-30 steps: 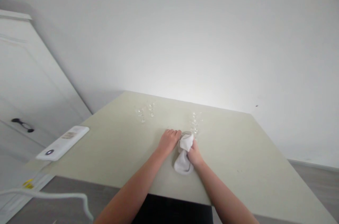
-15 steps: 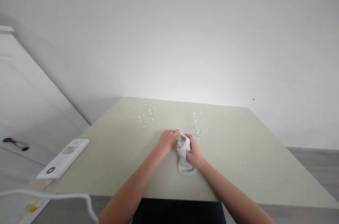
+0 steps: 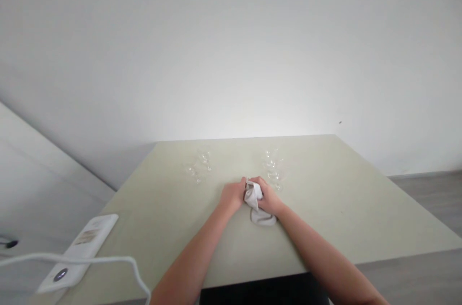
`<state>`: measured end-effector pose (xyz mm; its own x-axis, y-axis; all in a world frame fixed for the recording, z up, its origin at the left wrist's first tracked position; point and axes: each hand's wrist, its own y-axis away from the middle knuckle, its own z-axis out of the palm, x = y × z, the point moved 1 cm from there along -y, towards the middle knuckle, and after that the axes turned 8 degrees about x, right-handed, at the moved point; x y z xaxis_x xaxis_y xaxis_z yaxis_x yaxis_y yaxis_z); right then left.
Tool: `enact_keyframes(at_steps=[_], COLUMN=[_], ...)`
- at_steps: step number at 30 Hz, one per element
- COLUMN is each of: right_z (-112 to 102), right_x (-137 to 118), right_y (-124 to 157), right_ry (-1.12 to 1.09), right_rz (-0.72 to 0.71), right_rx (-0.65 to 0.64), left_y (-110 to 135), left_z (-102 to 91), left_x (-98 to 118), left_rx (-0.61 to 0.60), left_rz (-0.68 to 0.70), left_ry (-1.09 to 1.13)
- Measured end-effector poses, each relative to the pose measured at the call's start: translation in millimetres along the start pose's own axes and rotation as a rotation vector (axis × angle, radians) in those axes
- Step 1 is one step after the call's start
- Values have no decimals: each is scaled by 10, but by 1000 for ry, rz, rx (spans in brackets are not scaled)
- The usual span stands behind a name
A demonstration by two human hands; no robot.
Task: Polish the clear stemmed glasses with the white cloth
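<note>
A white cloth is bunched between both my hands at the middle of a pale table. My left hand is closed around something under the cloth, too hidden to name. My right hand grips the cloth, whose loose end lies on the table below my wrist. Small clear glasses stand just beyond my right hand. Two more clear glasses stand farther left.
A flat white device lies at the table's left front corner. A white cable arcs across the lower left. A white cabinet stands to the left, a plain white wall behind.
My hands have come closer together around the cloth, and my right hand has gathered more of it. The camera view has swung to the right.
</note>
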<state>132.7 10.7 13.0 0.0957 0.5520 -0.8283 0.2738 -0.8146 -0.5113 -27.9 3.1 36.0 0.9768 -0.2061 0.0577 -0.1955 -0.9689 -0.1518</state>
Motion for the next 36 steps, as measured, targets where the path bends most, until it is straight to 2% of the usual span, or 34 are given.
enact_keyframes(at_steps=[2, 5, 8, 10, 15, 17, 19, 22, 23, 24, 27, 31, 34, 36], right_z=[21, 81, 100, 61, -75, -60, -2, 103, 130, 140, 99, 14, 25, 58], right_x=[8, 94, 176, 168, -22, -53, -14, 123, 159, 178, 135, -20, -69, -46], right_y=[13, 11, -6, -23, -31, -20, -6, 20, 25, 26, 13, 10, 19, 15], right_ry=[-26, -195, -274, -264, -35, 15, -21, -181, -219, -230, -162, 67, 150, 89], right_rz=[18, 230, 373, 331, -10, -52, 28, 328, 399, 403, 230, -21, -114, -59], right_rx=[42, 181, 250, 219, -2, -12, 100, 328, 319, 308, 189, -4, -23, 31], left_y=[35, 83, 99, 91, 81, 92, 107, 119, 115, 106, 63, 19, 23, 40], left_z=[3, -20, -19, 3, 65, 52, 15, -35, -40, -39, -5, 60, 84, 85], left_x=[6, 40, 89, 104, 44, 21, 29, 86, 103, 113, 91, -16, -76, -86], left_rx=[98, 306, 345, 287, 63, 84, 205, 397, 428, 444, 428, 314, 312, 395], left_rz=[38, 180, 217, 160, 68, 70, 111, 176, 182, 182, 162, 122, 105, 139], left_ry=[-6, -33, -53, -58, 51, 56, 16, -58, -75, -87, -101, -55, -38, -44])
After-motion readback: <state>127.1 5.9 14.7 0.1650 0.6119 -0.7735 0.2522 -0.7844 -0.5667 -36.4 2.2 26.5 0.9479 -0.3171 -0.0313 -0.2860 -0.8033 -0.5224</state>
